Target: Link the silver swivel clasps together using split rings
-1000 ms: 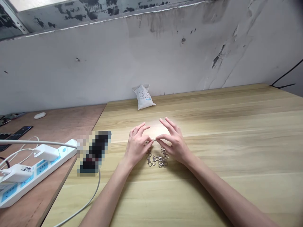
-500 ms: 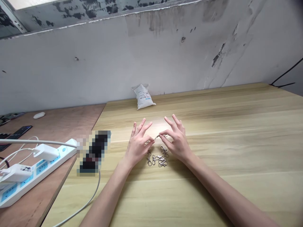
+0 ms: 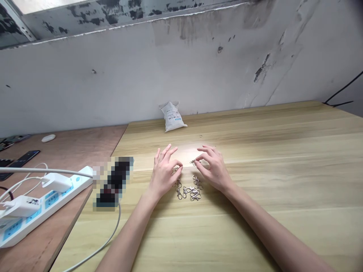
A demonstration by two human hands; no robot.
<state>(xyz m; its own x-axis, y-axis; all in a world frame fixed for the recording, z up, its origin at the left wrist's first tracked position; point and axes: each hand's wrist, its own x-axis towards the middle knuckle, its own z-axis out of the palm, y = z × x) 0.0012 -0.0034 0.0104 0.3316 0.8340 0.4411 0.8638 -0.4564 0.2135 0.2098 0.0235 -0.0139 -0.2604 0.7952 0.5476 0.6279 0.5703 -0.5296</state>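
My left hand is closed in a pinch, thumb and index finger together, its other fingers raised. Whatever lies between those fingertips is too small to make out. Facing it across a narrow gap, my right hand has its thumb and index finger closed around a small silver swivel clasp. Below and between the hands lies a loose group of silver swivel clasps, several in number. More of them are partly hidden behind my left fingers. A tiny ring lies on the wood beyond my right hand.
A white plastic packet stands against the wall at the table's back. To the left are a pixelated dark object with a cable, and a white power strip with chargers. A white oval case and a dark phone lie farther left.
My hands have parted slightly, and the metal piece that spanned their fingertips no longer links them. My right fingers have curled lower. The tiny ring now shows on the table beyond.
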